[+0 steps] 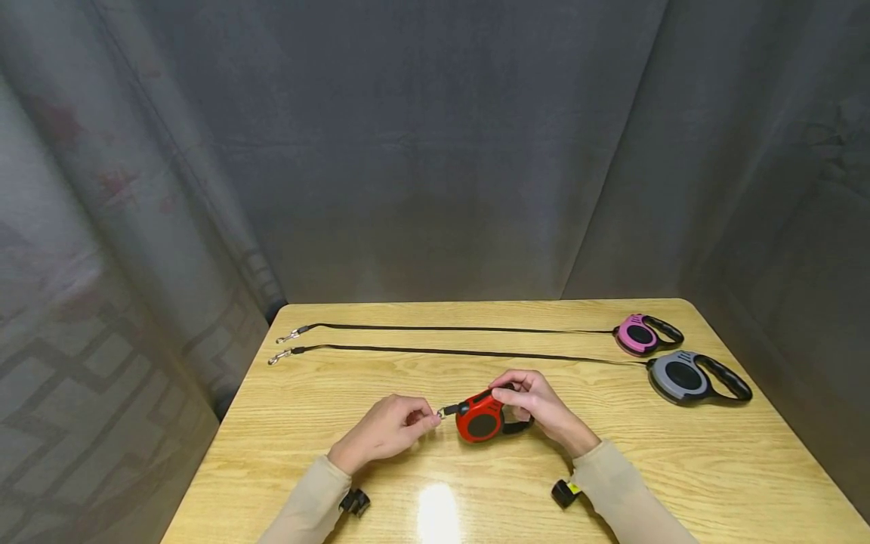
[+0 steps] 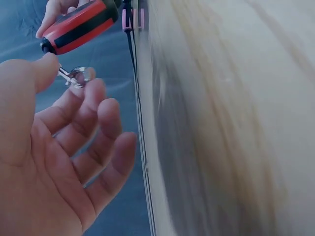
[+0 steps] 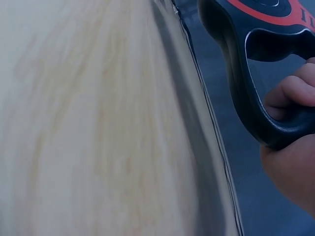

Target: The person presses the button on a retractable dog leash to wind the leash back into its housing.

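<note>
Holding a red retractable leash [image 1: 481, 420] just above the wooden table [image 1: 680, 468], I am gripping its black handle with my right hand [image 1: 537, 406], fingers curled through the loop; the right wrist view is showing those fingers [image 3: 290, 93] wrapped inside the handle. My left hand [image 1: 389, 429] is pinching the metal clip [image 1: 443, 412] at the leash's nose between thumb and forefinger. In the left wrist view the clip [image 2: 75, 76] is sitting at my fingertips, with the other fingers [image 2: 106, 123] loosely curved beneath it.

Both hands are working near the front middle of the table. Farther back, two more leashes are lying with their black cords drawn out toward the left edge: a pink retractable leash [image 1: 639, 335] and, just in front of it, a grey retractable leash [image 1: 683, 376], both at the right side. Each cord is ending in a metal snap hook [image 1: 280, 357] near the left edge. Grey curtains [image 1: 435, 151] are hanging behind the table.
</note>
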Demonstrator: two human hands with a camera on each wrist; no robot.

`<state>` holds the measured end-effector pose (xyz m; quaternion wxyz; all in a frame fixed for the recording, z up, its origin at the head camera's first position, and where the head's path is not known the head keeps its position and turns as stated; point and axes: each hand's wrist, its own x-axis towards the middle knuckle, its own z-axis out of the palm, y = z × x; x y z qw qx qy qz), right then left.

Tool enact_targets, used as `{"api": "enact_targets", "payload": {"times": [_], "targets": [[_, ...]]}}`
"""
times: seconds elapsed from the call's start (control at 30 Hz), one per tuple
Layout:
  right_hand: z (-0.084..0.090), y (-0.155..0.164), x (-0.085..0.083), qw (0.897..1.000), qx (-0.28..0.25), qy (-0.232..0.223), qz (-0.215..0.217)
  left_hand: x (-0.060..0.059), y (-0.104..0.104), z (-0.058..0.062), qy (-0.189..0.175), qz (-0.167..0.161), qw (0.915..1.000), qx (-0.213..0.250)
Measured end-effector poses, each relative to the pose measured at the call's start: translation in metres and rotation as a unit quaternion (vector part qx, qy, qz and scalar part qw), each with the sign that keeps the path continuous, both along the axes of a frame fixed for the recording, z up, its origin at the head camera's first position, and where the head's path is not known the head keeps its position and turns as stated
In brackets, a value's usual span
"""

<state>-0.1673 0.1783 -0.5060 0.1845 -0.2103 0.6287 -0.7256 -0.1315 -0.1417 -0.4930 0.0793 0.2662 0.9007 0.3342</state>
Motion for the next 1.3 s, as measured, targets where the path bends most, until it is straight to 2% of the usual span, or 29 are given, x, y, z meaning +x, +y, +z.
{"api": "enact_targets", "payload": {"times": [0.13,0.23,0.3,0.37,0.47,0.6,0.73,0.9,1.13,1.23,1.3], "targets": [[0.002,-0.001,0.002,1.0,-0.014,-0.001,0.013,0.0,0.004,-0.001,-0.011,0.001,0.9999,-0.012],[0.005,-0.003,0.003,1.0,-0.021,0.001,0.019,0.001,0.008,0.001,-0.002,0.018,0.9998,-0.006],[0.007,-0.004,0.004,1.0,-0.021,-0.001,0.017,0.002,0.011,0.003,0.005,0.029,0.9994,0.018],[0.01,-0.005,0.005,1.0,-0.018,-0.008,0.011,0.004,0.017,0.006,-0.003,0.04,0.9972,0.063],[0.015,-0.007,0.007,0.999,-0.013,-0.03,-0.005,0.007,0.026,0.009,-0.043,0.052,0.9879,0.14],[0.021,-0.011,0.009,0.997,-0.007,-0.073,-0.027,0.012,0.04,0.012,-0.098,0.065,0.9714,0.206],[0.024,-0.015,0.011,0.992,-0.002,-0.12,-0.046,0.014,0.048,0.011,-0.122,0.073,0.959,0.245],[0.026,-0.02,0.012,0.985,0.026,-0.155,-0.073,0.014,0.051,0.01,-0.123,0.094,0.9532,0.259],[0.026,-0.024,0.013,0.977,0.12,-0.118,-0.13,0.01,0.047,0.003,-0.175,0.109,0.9336,0.293],[0.024,-0.025,0.014,0.972,0.156,-0.074,-0.162,0.007,0.04,0.001,-0.19,0.121,0.9265,0.301],[0.022,-0.024,0.015,0.969,0.175,-0.039,-0.168,0.005,0.033,0.002,-0.198,0.129,0.9232,0.303]]}}
